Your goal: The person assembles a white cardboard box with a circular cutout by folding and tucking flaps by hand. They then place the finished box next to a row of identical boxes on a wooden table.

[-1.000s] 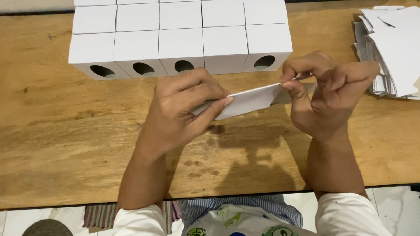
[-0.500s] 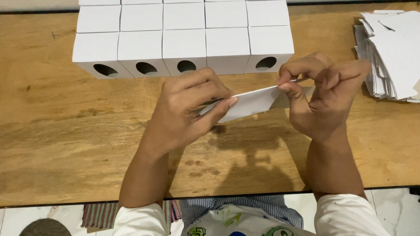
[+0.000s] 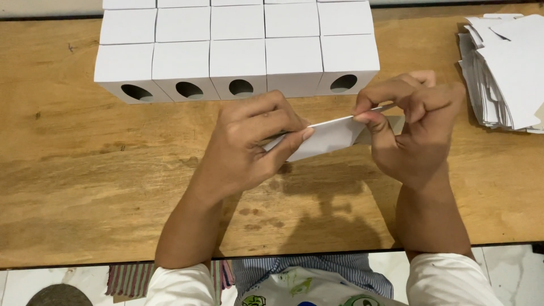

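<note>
Card (image 3: 331,137) sits mid-frame, flat, pinched by your left hand (image 3: 249,144) and right hand (image 3: 413,127), just below the boxes (image 3: 238,51). Keep both pinches firm and crease squarely along the edge.

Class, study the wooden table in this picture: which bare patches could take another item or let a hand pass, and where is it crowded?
Bare wood on the table lies left of the left hand, between the white boxes and the near edge. A narrower strip runs between the right hand and the stack of flat card. The back is crowded with boxes; the centre holds both hands gripping the folded white card.
</note>
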